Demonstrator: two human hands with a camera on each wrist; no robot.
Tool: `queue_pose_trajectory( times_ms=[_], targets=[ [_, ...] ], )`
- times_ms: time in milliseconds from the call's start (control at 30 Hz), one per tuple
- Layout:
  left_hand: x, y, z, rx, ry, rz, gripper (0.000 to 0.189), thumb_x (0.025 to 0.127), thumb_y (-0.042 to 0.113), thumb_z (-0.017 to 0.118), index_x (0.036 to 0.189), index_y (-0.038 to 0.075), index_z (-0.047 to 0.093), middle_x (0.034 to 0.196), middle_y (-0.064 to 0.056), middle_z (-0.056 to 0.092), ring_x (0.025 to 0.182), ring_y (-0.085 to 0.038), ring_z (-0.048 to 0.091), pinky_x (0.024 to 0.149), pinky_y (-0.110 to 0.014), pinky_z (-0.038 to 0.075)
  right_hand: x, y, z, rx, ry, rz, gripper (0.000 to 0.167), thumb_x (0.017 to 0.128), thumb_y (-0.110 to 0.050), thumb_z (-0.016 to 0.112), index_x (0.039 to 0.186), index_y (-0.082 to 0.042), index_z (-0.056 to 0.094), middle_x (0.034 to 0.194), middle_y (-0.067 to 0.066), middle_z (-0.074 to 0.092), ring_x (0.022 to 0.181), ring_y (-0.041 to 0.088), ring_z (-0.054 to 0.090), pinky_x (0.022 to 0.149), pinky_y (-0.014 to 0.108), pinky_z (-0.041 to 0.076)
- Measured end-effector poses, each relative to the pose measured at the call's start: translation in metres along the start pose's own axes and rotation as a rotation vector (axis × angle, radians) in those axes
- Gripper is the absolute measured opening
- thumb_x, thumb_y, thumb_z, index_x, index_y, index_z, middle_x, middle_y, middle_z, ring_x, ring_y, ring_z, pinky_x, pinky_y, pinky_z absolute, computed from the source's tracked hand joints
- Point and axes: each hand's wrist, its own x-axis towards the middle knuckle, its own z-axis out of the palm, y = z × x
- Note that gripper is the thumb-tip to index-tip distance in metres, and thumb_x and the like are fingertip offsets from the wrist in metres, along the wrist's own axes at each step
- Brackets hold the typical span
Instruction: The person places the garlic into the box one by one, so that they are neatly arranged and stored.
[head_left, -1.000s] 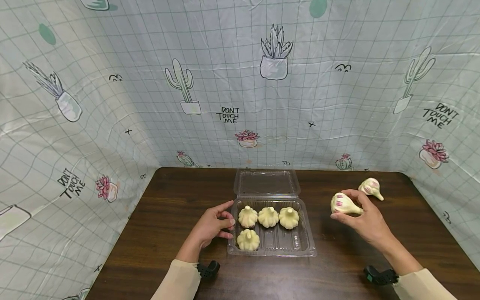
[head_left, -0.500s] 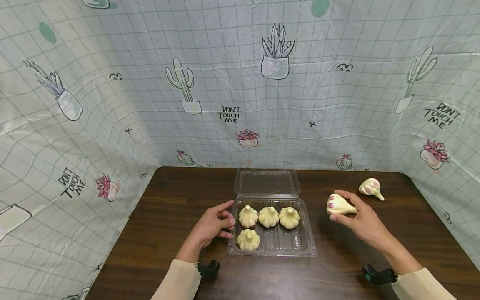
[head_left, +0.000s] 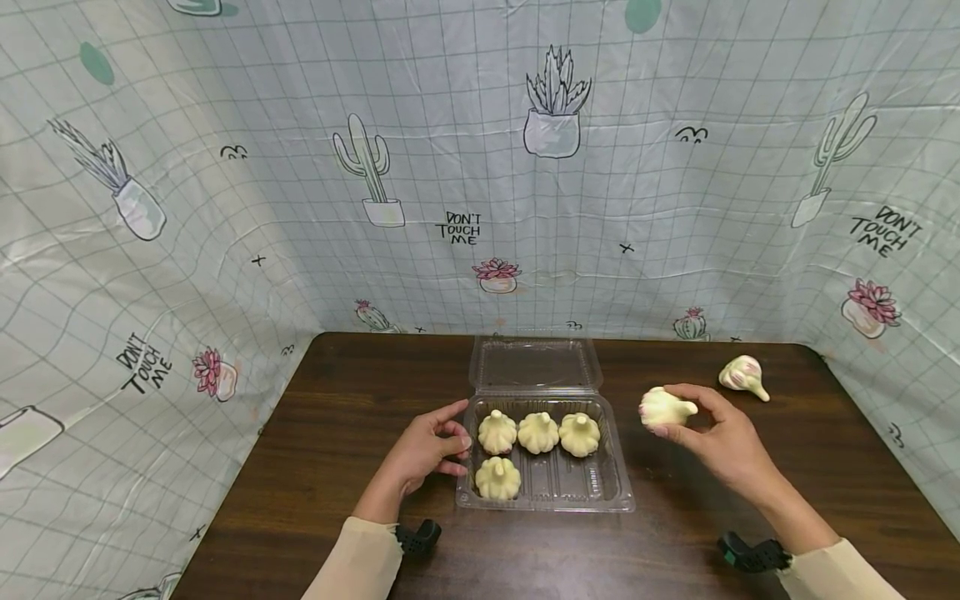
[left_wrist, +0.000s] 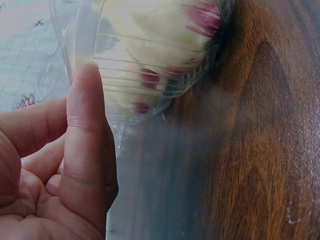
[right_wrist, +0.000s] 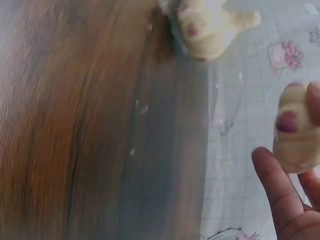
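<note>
In the head view, my right hand (head_left: 723,442) pinches a garlic bulb (head_left: 662,408) between thumb and fingers, right of a clear plastic clamshell container (head_left: 555,505). Its stem points right, towards the palm. The right wrist view shows the purple-streaked side of the held garlic bulb (right_wrist: 289,142). Three garlic bulbs (head_left: 537,433) stand stem up across the container's back row, and one garlic bulb (head_left: 497,479) is at its front left. With relaxed fingers, my left hand (head_left: 420,454) rests against the container's left side; garlic shows through the clear wall (left_wrist: 135,65) in the left wrist view.
The container's lid (head_left: 535,365) lies folded back behind it. Another garlic bulb (head_left: 741,373) lies on its side at the back right of the dark wooden table (head_left: 337,383). A printed curtain (head_left: 480,167) encloses the back and sides.
My right hand has carried its garlic bulb left towards the container, turning it a little. The left hand and the container stay in place.
</note>
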Motion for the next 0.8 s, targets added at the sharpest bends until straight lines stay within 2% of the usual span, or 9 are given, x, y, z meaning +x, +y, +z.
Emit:
queue_pose_trajectory(
  times_ms=[167, 233, 400, 500, 633, 800],
  targets=[
    [0.0, 0.0, 0.0, 0.0, -0.004, 0.001, 0.067, 0.101, -0.004, 0.066, 0.162, 0.009, 0.043, 0.105, -0.013, 0.058, 0.081, -0.019, 0.065, 0.066, -0.034, 0.067, 0.0, -0.013, 0.0, -0.079, 0.023, -0.012, 0.05, 0.091, -0.021, 0.085, 0.137, -0.012, 0.071, 0.134, 0.017, 0.071, 0.098, -0.017, 0.058, 0.069, 0.015, 0.055],
    [0.0, 0.0, 0.0, 0.002, -0.005, 0.003, 0.066, 0.101, -0.004, 0.066, 0.162, 0.008, 0.043, 0.105, -0.013, 0.058, 0.081, -0.019, 0.064, 0.065, -0.034, 0.067, 0.0, -0.02, 0.0, -0.108, 0.017, 0.001, 0.047, 0.093, -0.023, 0.083, 0.137, -0.012, 0.072, 0.132, 0.02, 0.072, 0.095, -0.016, 0.055, 0.067, 0.016, 0.052],
    [0.0, 0.0, 0.0, -0.001, -0.002, -0.004, 0.067, 0.101, -0.005, 0.065, 0.162, 0.009, 0.043, 0.105, -0.013, 0.058, 0.081, -0.02, 0.064, 0.066, -0.034, 0.067, 0.0, -0.04, 0.002, -0.072, -0.019, 0.063, 0.04, 0.094, -0.026, 0.082, 0.131, -0.011, 0.074, 0.128, 0.021, 0.073, 0.09, -0.013, 0.059, 0.067, 0.018, 0.055],
    [0.001, 0.0, 0.0, -0.004, 0.0, -0.002, 0.066, 0.101, -0.005, 0.065, 0.162, 0.009, 0.044, 0.105, -0.012, 0.058, 0.081, -0.02, 0.064, 0.066, -0.035, 0.067, -0.001, -0.051, 0.005, -0.034, -0.036, 0.089, 0.038, 0.093, -0.027, 0.084, 0.126, -0.012, 0.074, 0.129, 0.02, 0.072, 0.097, -0.015, 0.062, 0.071, 0.018, 0.059],
    [0.0, 0.001, 0.0, -0.003, 0.003, -0.003, 0.066, 0.1, -0.005, 0.065, 0.161, 0.009, 0.044, 0.105, -0.012, 0.058, 0.081, -0.019, 0.064, 0.066, -0.036, 0.067, -0.001, -0.061, 0.009, -0.076, -0.044, 0.065, 0.033, 0.093, -0.027, 0.084, 0.123, -0.016, 0.077, 0.118, 0.012, 0.076, 0.092, -0.009, 0.063, 0.07, 0.02, 0.056],
    [0.001, 0.001, 0.0, -0.002, 0.004, -0.008, 0.067, 0.1, -0.006, 0.065, 0.161, 0.009, 0.044, 0.104, -0.012, 0.058, 0.08, -0.019, 0.064, 0.066, -0.036, 0.067, -0.003, -0.071, 0.016, -0.096, -0.071, 0.035, 0.032, 0.093, -0.028, 0.083, 0.123, -0.018, 0.079, 0.122, 0.005, 0.077, 0.1, 0.003, 0.069, 0.075, 0.022, 0.056]
  ],
)
